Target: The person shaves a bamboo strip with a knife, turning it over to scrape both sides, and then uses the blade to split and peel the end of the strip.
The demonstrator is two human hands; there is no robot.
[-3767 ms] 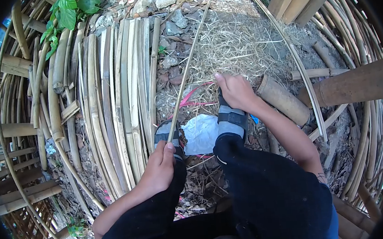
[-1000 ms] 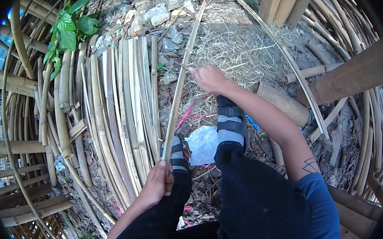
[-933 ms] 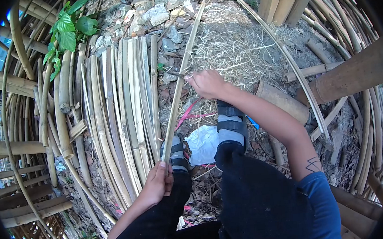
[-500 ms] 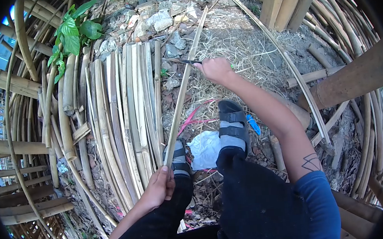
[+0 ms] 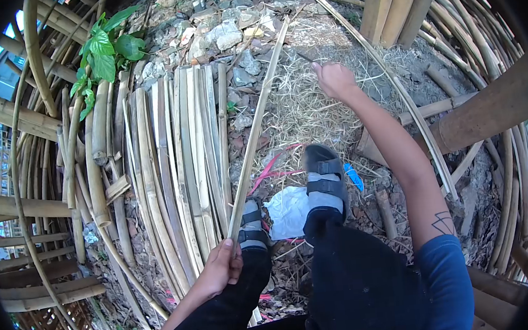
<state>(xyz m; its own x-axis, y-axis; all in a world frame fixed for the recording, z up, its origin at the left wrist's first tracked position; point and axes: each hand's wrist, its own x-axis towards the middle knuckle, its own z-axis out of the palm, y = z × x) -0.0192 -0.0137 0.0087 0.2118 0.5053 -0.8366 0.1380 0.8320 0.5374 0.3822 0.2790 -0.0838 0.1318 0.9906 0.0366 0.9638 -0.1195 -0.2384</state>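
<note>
The person's left hand (image 5: 221, 269) is closed around the near end of a long, thin, pale split-bamboo strip (image 5: 255, 125), gripping it just above the left knee. From there the strip runs away from the person, slanting up and to the right over the ground, past the left foot in its grey strapped sandal (image 5: 251, 225), with its far end lying among grey stones (image 5: 224, 35).

The right hand (image 5: 333, 79) is stretched out well ahead, to the right of the strip and clear of it, over a patch of dry straw-coloured shavings (image 5: 309, 108). Its fingers are curled shut around a small dark tool (image 5: 304, 56), of which only a thin tip shows beyond the fist; I cannot tell what kind it is.

To the left of the strip, a row of flat split-bamboo slats (image 5: 177, 165) lies side by side on the dirt. Between the two feet sits a crumpled white plastic bag (image 5: 287, 209), with a small blue scrap (image 5: 353, 176) just right of the right sandal. A green leafy plant (image 5: 103, 50) grows at the upper left.
</note>
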